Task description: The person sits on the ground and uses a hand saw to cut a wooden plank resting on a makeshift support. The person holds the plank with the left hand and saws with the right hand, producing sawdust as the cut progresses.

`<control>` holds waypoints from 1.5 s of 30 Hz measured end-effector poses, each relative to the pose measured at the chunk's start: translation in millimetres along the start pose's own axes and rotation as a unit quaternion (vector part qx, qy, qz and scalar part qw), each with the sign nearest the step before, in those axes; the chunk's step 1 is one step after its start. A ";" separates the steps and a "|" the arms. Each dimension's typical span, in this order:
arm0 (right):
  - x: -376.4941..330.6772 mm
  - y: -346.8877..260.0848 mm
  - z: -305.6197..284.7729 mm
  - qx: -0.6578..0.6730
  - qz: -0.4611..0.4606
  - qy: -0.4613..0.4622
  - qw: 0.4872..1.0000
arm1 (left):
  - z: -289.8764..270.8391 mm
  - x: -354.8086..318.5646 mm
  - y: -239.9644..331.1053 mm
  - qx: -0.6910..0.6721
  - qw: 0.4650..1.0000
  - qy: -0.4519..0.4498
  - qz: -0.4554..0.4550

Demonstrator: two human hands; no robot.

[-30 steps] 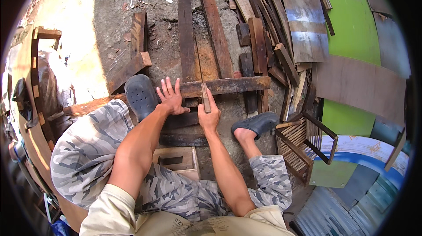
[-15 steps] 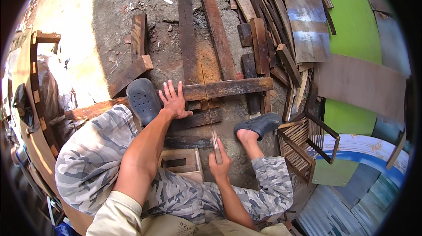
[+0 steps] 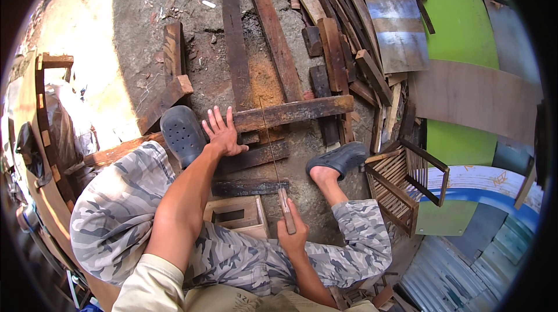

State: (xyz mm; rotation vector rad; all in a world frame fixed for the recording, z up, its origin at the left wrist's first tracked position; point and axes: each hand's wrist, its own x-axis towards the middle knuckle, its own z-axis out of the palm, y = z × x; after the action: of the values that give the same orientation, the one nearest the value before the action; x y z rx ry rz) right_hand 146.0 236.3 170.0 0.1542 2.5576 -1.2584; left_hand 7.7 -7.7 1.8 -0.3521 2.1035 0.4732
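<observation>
1. The handsaw (image 3: 286, 212) lies across the beam, its long axis running away from the person. The handle is nearest the body, and the tip points forward and slightly left.
2. Its thin, straight blade is seen almost edge-on and crosses the wooden beam (image 3: 302, 110) close to square, with the tip just past the far edge.
3. The beam's long axis runs left to right, its right end farther from the person than its left. It is a squared length, dark and stained on top, more orange-brown toward the left.
4. The right hand (image 3: 292, 234) is wrapped tightly around the saw's brown handle, well apart from the beam.
5. The left hand (image 3: 222, 137) rests palm down on the beam, fingers spread and pointing forward, thumb out to the right.
6. Just left of that hand, a dark, perforated rubbery clog (image 3: 182, 133) stands over the beam.
7. Powdery orange sawdust (image 3: 264, 76) coats rough grey concrete between two long, dark planks (image 3: 235, 50) beyond the beam.
8. Nearer the person are a blackened timber offcut (image 3: 247, 187) and a pale, open-topped wooden box (image 3: 260, 213).
</observation>
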 end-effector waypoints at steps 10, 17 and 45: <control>167.4 28.3 104.4 0.068 -0.022 0.036 0.997 | -4.5 -1.9 10.7 0.023 1.000 0.001 0.010; 24.6 1.4 12.1 0.032 0.041 -0.011 0.999 | 0.0 0.2 0.6 0.007 1.000 0.013 0.005; 44.6 37.8 37.6 0.026 0.057 -0.043 0.997 | 0.0 -6.1 0.3 0.004 1.000 0.011 0.015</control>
State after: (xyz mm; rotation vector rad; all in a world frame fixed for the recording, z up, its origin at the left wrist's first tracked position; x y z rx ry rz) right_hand 119.5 228.4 106.1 0.2481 2.4086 -1.2620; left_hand 10.8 -7.1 6.9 -0.3239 2.1343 0.4797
